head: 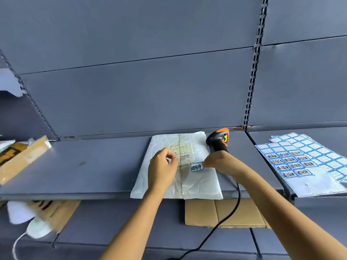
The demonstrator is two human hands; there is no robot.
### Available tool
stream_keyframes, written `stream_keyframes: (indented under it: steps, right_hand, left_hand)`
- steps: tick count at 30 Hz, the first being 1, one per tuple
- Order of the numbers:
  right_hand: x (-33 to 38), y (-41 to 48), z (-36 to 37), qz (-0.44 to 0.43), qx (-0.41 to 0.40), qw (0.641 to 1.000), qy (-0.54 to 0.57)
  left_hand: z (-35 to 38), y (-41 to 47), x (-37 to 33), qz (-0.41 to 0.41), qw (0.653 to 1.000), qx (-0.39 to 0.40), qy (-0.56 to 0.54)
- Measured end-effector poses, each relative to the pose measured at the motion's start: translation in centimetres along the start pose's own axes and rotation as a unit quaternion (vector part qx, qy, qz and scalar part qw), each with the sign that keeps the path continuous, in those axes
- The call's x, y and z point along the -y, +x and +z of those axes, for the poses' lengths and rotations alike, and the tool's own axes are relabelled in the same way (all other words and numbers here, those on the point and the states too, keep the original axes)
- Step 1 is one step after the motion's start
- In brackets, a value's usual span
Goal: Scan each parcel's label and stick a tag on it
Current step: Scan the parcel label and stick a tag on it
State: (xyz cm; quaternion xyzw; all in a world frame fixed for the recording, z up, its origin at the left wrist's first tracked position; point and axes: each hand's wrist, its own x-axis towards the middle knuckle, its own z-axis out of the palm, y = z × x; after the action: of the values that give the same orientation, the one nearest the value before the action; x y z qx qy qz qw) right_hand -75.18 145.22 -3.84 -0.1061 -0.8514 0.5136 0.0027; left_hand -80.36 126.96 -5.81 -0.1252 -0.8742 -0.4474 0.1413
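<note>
A white plastic mailer parcel (pixel 195 182) lies flat on the grey shelf (pixel 90 169), its printed label (pixel 183 153) near the middle. My left hand (pixel 162 169) rests on the parcel beside the label, fingers curled. My right hand (pixel 216 161) pinches a blue-bordered tag (pixel 197 167) with black writing and holds it just above or on the parcel, right of the label. A black and orange barcode scanner (pixel 218 140) stands behind my right hand at the parcel's right edge, its cable hanging down over the shelf front.
Sheets of blue-bordered tags (pixel 308 162) lie on the shelf section to the right. A cardboard parcel (pixel 20 156) sits at the far left of the shelf. On the lower shelf lie a flat brown box (pixel 229 212) and more parcels (pixel 43 216).
</note>
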Motion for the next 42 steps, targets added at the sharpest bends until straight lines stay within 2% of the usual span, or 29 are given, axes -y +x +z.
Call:
stream_keyframes:
  steps: [3, 9, 15, 20, 23, 25, 28, 30, 32, 34, 37, 39, 42]
  right_hand:
    - [-0.2, 0.1, 0.7, 0.025, 0.012, 0.999, -0.021]
    - [-0.5, 0.6, 0.9, 0.05, 0.013, 0.987, -0.15]
    - [-0.7, 0.7, 1.1, 0.038, 0.003, 0.969, -0.243]
    - [-1.1, 0.8, 1.7, -0.017, -0.032, 0.949, -0.313]
    - [-1.1, 0.5, 1.4, -0.026, -0.053, 0.947, -0.317]
    - [-1.3, 0.3, 1.4, -0.034, -0.064, 0.953, -0.295]
    - [-1.9, -0.4, 1.6, -0.031, -0.107, 0.961, -0.253]
    - [-2.1, -0.6, 1.6, -0.017, -0.106, 0.965, -0.241]
    - [-1.8, -0.4, 1.6, 0.014, -0.085, 0.975, -0.206]
    - [-1.6, 0.1, 1.5, 0.061, -0.059, 0.991, -0.106]
    - [-1.5, 0.5, 1.5, 0.13, -0.014, 0.984, 0.123]
    - [-1.5, 0.3, 1.3, 0.152, -0.017, 0.967, 0.203]
    - [-1.2, -0.4, 1.4, 0.149, 0.009, 0.952, 0.266]
  left_hand:
    - [-0.3, -0.3, 0.2, -0.002, 1.0, 0.015, 0.01]
    - [-0.1, -0.5, -0.2, -0.003, 0.999, 0.039, 0.021]
    - [-0.1, -0.6, -0.4, -0.001, 0.999, 0.044, 0.032]
    - [-0.2, -0.7, -0.4, -0.003, 0.998, 0.044, 0.036]
    - [-0.1, -0.9, -0.3, -0.002, 0.998, 0.044, 0.042]
    - [-0.2, -0.9, -0.1, -0.003, 0.998, 0.03, 0.057]
    - [-0.7, -0.3, 1.1, -0.011, 0.993, -0.03, 0.112]
    - [-1.3, 0.2, 2.0, -0.071, 0.98, -0.038, 0.184]
    - [-1.8, 0.6, 3.0, -0.166, 0.958, 0.007, 0.235]
    - [-2.0, 0.6, 3.8, -0.226, 0.939, 0.061, 0.252]
    - [-2.0, 0.4, 4.3, -0.226, 0.943, 0.056, 0.238]
    - [-2.5, 0.4, 4.3, -0.246, 0.945, 0.041, 0.213]
    - [-3.4, 0.1, 5.1, -0.281, 0.946, 0.032, 0.159]
